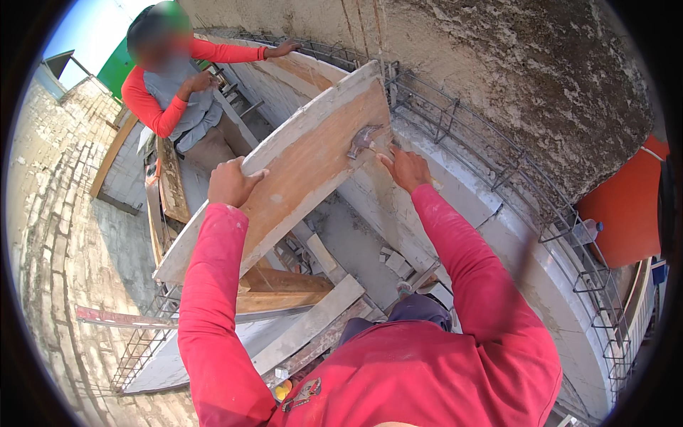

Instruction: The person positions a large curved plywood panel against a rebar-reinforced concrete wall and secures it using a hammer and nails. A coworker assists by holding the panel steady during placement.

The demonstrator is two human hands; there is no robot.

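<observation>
Left hand (231, 181): fingers curled over the upper edge of a wooden board (284, 171), thumb on the near face, gripping it. Red sleeve runs down to the lower edge.

Right hand (407, 169): closed around the handle of a claw hammer (364, 139). Metal head, dull grey, rests against the board face near its far-right end. The handle is mostly hidden by the fist; only a pale stub shows past it.

Board: long flat plank, bare orange-brown wood on the face, edges and upper strip caked in whitish dried cement. Long axis runs diagonally, near-left low end to far-right high end, face tilted toward the camera. It sits centre frame, across the gap between the formwork below and the wall.

Right of the board: rebar cage (498, 164), thin dark steel bars with square stirrups, curving along a pale smooth concrete wall (455, 206). Behind it, a rough pitted grey concrete surface (526, 71).

Below: loose planks (313, 320), cement-stained, and small rubble.

Far left: a second person (178, 92) in red sleeves and a grey vest, one hand on the far formwork edge. Left side: pale brick wall (64, 213), coursed and dusty.
</observation>
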